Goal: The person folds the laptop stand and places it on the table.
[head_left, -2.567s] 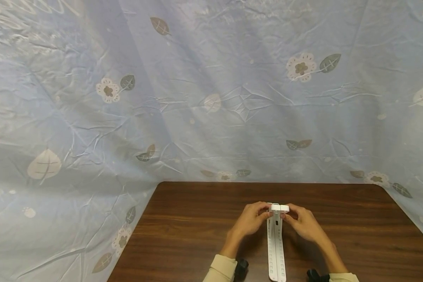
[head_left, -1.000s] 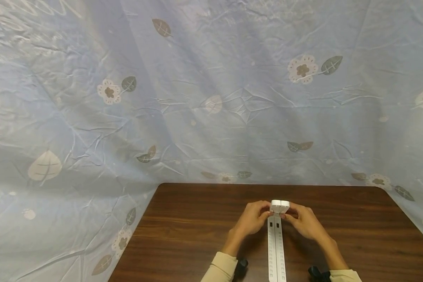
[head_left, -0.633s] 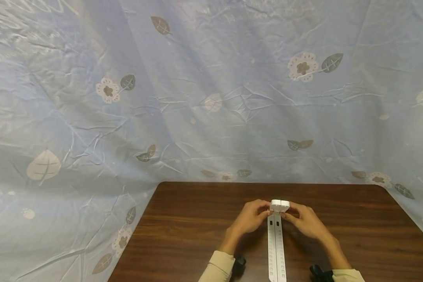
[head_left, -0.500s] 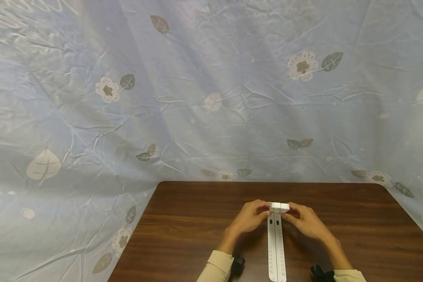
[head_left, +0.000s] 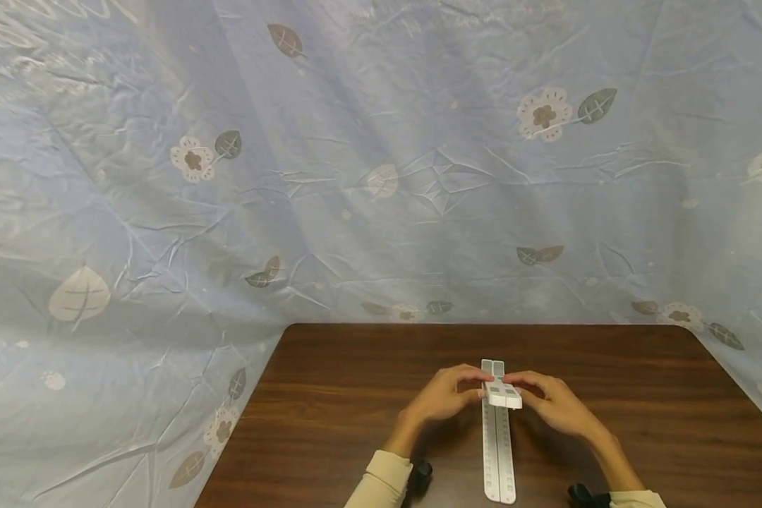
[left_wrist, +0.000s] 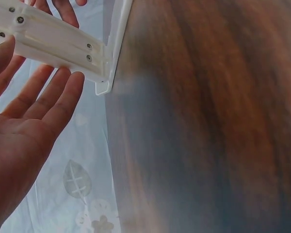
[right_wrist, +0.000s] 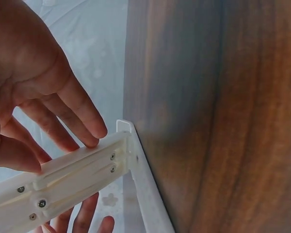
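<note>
A white folding stand (head_left: 497,451) has its long, narrow two-strip base lying on the table, with square openings along both strips. Its hinged upper section (head_left: 504,399) is raised at the far part of the base and leans toward me. The left hand (head_left: 441,395) holds this section at its left edge, and the right hand (head_left: 557,406) holds the right edge. In the left wrist view, the underside of the raised arm (left_wrist: 53,36) shows small screws, with thumb and fingers on its edge. The right wrist view shows the same arm (right_wrist: 80,172) meeting the base at a hinge.
The dark wood-grain table (head_left: 343,409) extends on both sides of the stand. Behind it hangs a pale blue curtain (head_left: 419,233) with leaf and flower prints. Black wrist devices (head_left: 420,478) sit below the hands.
The raised section has tipped toward me and lower. Grey pads at the base's far end now show, and the dark slots are covered. Both hands have shifted slightly with it.
</note>
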